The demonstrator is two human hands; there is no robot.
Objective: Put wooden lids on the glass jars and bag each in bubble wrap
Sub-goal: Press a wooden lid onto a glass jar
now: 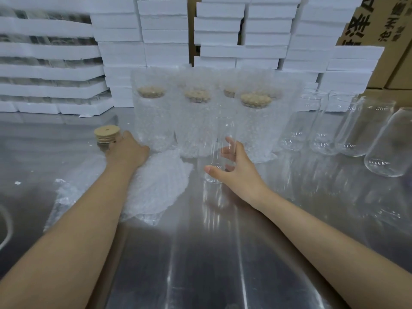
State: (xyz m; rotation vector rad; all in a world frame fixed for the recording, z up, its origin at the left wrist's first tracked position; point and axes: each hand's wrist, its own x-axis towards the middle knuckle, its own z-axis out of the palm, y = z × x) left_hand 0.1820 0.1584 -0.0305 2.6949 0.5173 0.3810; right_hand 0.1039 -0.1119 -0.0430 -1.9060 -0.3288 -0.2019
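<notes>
Four lidded jars stand bagged in bubble wrap at the back, with empty jars to their right. We see the right hand loosely cupped round one bare jar mid-table, thumb in front. The left hand rests on the lid stack; we can't tell its grip.

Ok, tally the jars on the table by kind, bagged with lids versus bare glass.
Bagged jars with lids showing: 4
Bare glass jars: 5, one held by the right hand
Total: 9 jars
</notes>
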